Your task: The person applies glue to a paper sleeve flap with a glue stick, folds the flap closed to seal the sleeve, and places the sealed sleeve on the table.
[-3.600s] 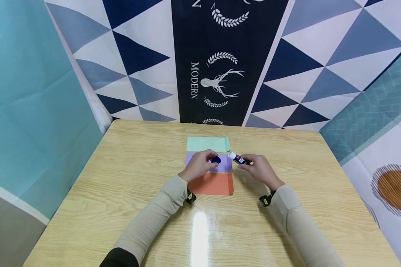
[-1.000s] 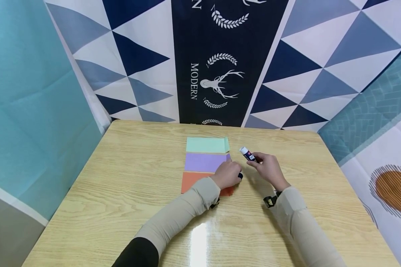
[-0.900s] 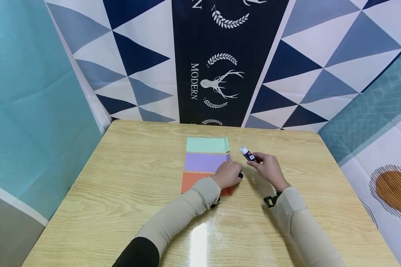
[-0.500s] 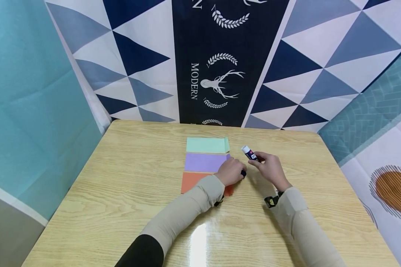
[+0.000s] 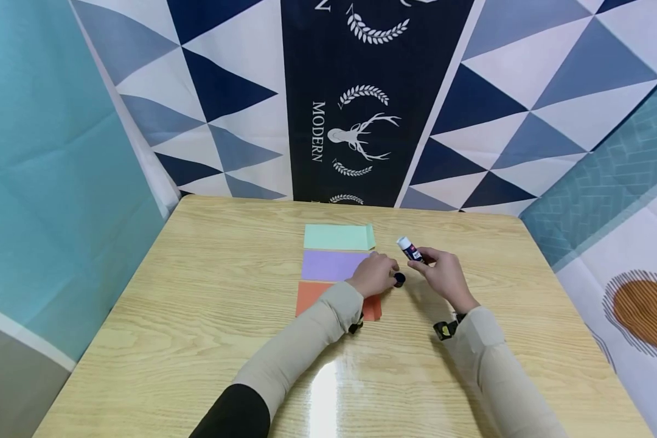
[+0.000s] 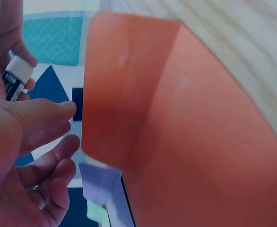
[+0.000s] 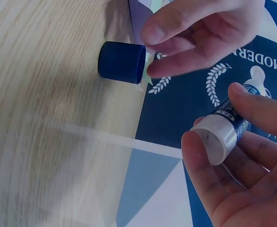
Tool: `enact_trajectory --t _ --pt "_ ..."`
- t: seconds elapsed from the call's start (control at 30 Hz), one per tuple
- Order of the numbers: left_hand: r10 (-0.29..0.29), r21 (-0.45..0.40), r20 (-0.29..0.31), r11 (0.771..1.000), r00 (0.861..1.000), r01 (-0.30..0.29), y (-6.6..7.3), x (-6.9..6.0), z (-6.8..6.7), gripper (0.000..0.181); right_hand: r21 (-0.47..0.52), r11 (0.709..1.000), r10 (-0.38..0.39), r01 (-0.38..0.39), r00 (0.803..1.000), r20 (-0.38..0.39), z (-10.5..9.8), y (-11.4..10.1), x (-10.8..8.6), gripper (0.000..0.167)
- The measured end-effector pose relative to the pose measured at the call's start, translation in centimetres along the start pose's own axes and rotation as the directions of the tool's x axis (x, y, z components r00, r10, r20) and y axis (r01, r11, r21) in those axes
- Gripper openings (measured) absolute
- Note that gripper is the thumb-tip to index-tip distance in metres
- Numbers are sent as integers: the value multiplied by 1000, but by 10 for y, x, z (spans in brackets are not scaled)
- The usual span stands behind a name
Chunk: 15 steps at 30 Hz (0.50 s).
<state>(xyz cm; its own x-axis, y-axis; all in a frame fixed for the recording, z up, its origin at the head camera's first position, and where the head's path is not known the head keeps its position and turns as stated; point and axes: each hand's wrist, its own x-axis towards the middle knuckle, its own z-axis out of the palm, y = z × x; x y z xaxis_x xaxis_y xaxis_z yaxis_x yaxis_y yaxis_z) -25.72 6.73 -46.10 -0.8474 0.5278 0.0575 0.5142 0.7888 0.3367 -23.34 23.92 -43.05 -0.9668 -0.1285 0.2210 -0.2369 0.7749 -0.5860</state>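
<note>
A dark blue cap point(image 5: 399, 280) rests on the table just right of the paper sheets. Beside it is the left hand point(image 5: 373, 274), fingers loosely bent; the right wrist view shows a gap between those fingers and the cap point(image 7: 122, 62). The right hand point(image 5: 443, 274) holds a glue stick point(image 5: 407, 248) above the table, white end toward the upper left. Under the left forearm lies part of an orange sheet point(image 5: 312, 295), with a purple sheet point(image 5: 331, 265) and a mint green sheet point(image 5: 336, 237) behind it. Folded flaps show at the right ends of the orange and green sheets.
The light wooden table point(image 5: 224, 255) reaches back to a patterned cloth point(image 5: 235, 79) with triangles and a dark deer panel. A teal cloth point(image 5: 49, 152) hangs at the left; more patterned cloth is at the right.
The left hand has moved right from above the purple sheet, carrying the cap, and its fingers have come off it on the table. The right hand has shifted slightly right with the glue stick.
</note>
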Motion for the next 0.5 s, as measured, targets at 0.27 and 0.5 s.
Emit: enact_trajectory --t 0.27,0.5 --pt "-55 -127 -38 991 998 50 -12 -9 -14 25 31 1000 -3 3 1000 13 4 0 1 33" --pt "-106 -160 -45 982 993 97 -22 -12 -17 26 47 999 -15 15 1000 15 6 -3 2 31"
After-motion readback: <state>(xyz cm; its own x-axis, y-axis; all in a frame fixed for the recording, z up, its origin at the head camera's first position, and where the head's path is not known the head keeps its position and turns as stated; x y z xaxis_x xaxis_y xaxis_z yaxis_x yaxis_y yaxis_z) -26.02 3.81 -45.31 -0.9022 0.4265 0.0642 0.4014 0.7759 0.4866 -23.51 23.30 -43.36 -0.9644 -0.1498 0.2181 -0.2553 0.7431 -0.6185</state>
